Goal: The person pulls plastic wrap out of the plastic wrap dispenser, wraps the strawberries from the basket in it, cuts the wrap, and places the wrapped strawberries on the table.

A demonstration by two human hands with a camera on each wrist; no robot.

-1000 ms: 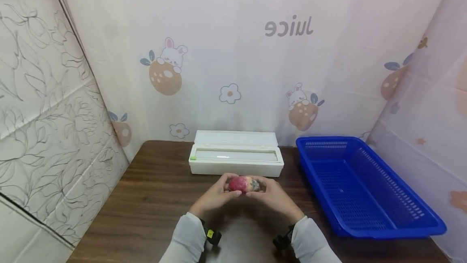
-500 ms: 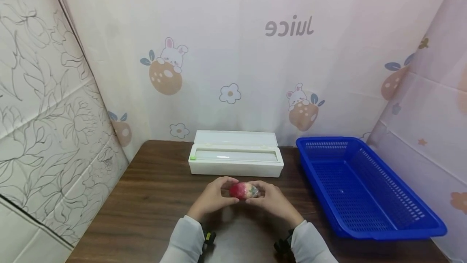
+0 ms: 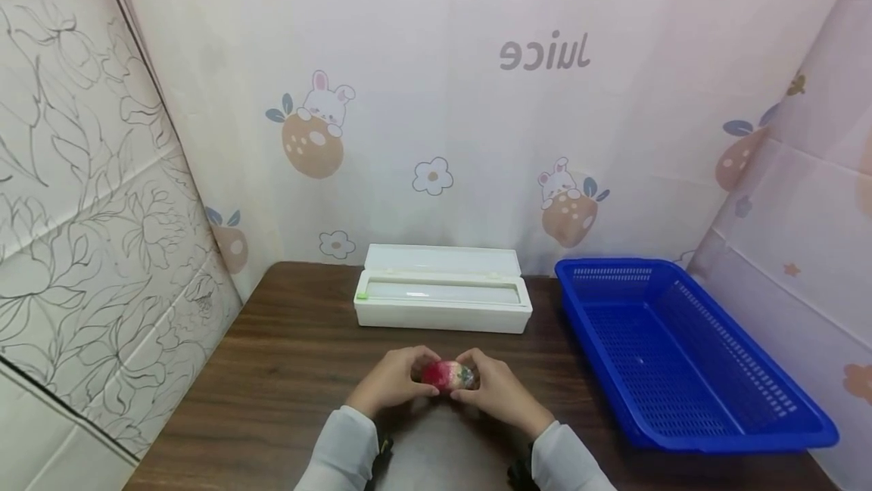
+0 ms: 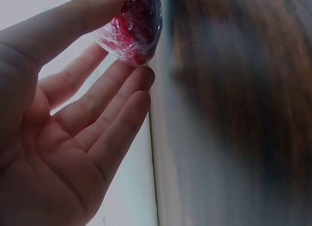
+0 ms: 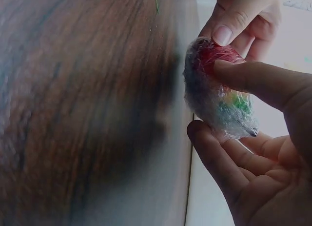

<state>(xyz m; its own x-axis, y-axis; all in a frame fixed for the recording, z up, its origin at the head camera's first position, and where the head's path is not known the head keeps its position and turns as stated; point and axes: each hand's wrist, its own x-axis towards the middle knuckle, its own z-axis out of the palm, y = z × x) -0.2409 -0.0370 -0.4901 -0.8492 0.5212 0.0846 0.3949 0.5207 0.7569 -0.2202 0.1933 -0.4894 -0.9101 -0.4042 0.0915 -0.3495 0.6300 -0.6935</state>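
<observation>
Between my two hands is a red fruit [image 3: 446, 375] wrapped in clear cling film, like a large strawberry, with a pale band and a green end. It lies sideways, its red end to the left. My left hand [image 3: 397, 383] pinches the red end between thumb and fingers. On the other side my right hand [image 3: 500, 390] holds the green end, thumb in front and fingers behind. In the right wrist view the crinkled film [image 5: 234, 123] gathers at the green tip, and both thumbs press on the red part.
A long white cling film dispenser [image 3: 443, 317] stands behind the hands, its lid [image 3: 443, 257] raised. To the right sits a blue plastic basket [image 3: 681, 442] with slotted walls. The brown wooden table [image 3: 272, 385] ends at a patterned curtain [image 3: 436, 97] behind.
Both hands have come lower in the head view, away from the dispenser, with the wrapped fruit between them. The head view has shifted slightly.
</observation>
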